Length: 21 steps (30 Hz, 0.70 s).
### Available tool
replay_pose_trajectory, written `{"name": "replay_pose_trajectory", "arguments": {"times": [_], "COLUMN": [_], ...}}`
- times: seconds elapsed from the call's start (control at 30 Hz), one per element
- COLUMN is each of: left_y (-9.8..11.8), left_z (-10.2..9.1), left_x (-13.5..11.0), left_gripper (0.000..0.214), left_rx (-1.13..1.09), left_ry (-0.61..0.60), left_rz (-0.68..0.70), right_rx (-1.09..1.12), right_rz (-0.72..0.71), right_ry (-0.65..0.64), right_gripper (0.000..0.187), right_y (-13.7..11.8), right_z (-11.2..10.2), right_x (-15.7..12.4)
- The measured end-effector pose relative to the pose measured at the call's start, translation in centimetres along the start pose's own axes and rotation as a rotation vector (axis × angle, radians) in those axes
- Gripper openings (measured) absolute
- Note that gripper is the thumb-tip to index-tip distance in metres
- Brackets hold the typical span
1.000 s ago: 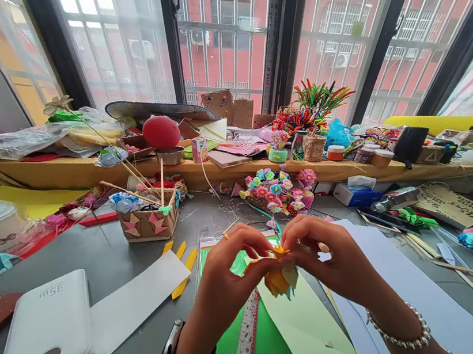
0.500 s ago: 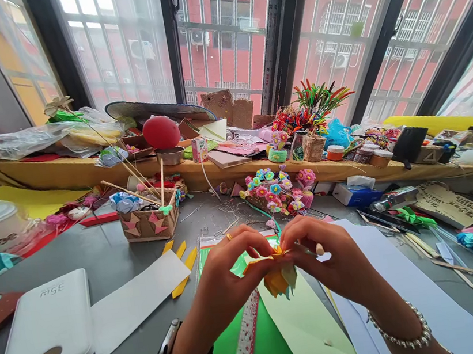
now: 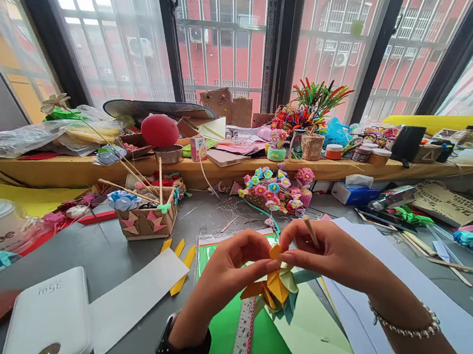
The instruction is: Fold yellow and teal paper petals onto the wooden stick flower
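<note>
My left hand (image 3: 241, 263) pinches the folded paper flower (image 3: 277, 289) between thumb and fingertips. The flower has yellow, pale green and teal petals and hangs below my fingers. From the other side, my right hand (image 3: 322, 253) pinches a yellow petal near its top. A thin wooden stick (image 3: 310, 231) is also tucked among the right-hand fingers, pointing up. Beneath the hands lie a green sheet (image 3: 216, 333), a patterned ruler (image 3: 243, 338) and a pale green paper (image 3: 312, 324).
A white power bank (image 3: 43, 330) with a cable lies at left, beside a white paper strip (image 3: 142, 302) and yellow folded strips (image 3: 189, 260). A cardboard box (image 3: 149, 222) with sticks and a bunch of crocheted flowers (image 3: 273, 189) stand behind. White sheets (image 3: 389, 279) lie at right.
The flower has tilted, so more of its yellow and teal petals show. The stick in my right hand has swung from pointing at the viewer to pointing upward. My left wrist has turned.
</note>
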<state>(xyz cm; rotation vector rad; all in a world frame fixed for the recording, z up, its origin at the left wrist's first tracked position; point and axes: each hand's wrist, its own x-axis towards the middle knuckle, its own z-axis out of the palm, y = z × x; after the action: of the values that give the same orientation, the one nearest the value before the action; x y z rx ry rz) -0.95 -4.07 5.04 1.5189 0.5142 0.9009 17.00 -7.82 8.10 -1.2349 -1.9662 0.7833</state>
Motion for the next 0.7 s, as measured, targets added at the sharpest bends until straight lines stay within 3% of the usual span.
{"name": "replay_pose_trajectory", "arguments": {"times": [0.3,0.7], "left_y": [0.38,-0.51], "left_z": [-0.03,-0.23], "left_x": [-0.04,0.19], "left_gripper": [0.01,0.015], "left_rx": [-0.035,-0.028], "left_ry": [0.04,0.113], "left_rz": [-0.052,0.06], "right_rx": [0.001,-0.071], "right_rz": [0.03,-0.078], "right_ry": [0.048,0.116], "right_gripper": [0.016,0.006], "right_y": [0.04,-0.05], "right_z": [0.65,0.87], "right_x": [0.11,0.36]}}
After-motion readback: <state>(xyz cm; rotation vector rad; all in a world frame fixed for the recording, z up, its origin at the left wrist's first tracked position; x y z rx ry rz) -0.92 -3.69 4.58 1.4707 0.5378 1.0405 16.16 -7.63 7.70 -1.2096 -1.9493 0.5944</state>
